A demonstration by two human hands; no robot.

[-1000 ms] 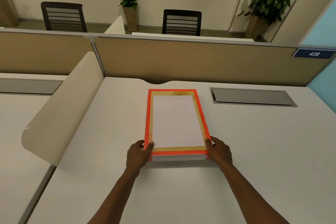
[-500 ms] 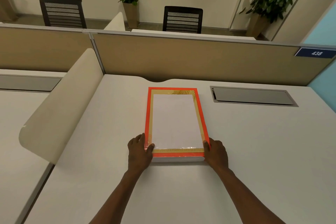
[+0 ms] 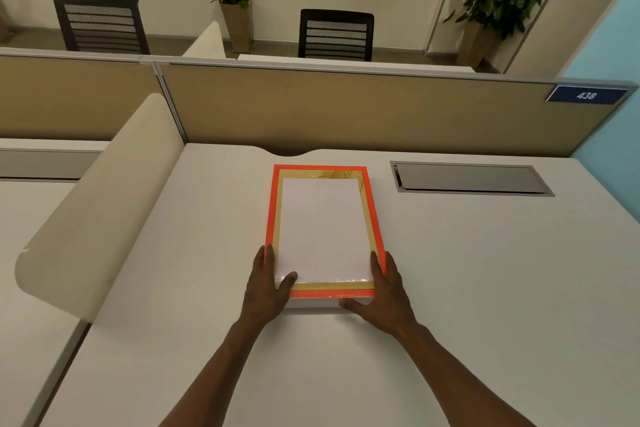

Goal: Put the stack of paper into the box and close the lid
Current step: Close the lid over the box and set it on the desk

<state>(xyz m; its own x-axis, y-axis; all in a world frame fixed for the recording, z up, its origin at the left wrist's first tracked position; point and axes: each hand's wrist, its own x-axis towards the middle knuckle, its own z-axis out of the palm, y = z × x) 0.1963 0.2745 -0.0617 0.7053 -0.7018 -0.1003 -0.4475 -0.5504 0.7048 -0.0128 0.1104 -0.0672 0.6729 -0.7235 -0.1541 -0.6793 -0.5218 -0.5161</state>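
Squarely in the middle of the white surface (image 3: 485, 288) lies the box (image 3: 377, 229), a flat rectangle with an orange rim and a gold inner border. Its long axis runs straight away from the person toward the tan partition (image 3: 346, 107), with one short end at the hands and the other pointing at the curved notch in the surface's far edge. A white stack of paper (image 3: 322, 229) lies on it, lined up the same way and set inside the gold border, which shows on all four sides; a thin shiny film catches light along its near edge. Whether the paper sits in an open box or on a closed lid cannot be told.

Both hands hold the near end. The left hand (image 3: 266, 291) lies along the box's left side with its fingers (image 3: 268, 256) stretched forward against the orange rim and the thumb laid over the near left corner of the paper. The right hand (image 3: 384, 298) mirrors it, fingers extended along the right rim, thumb pressed to the pale front face below the orange edge. Neither hand is curled shut; each is spread and pressing on the box.
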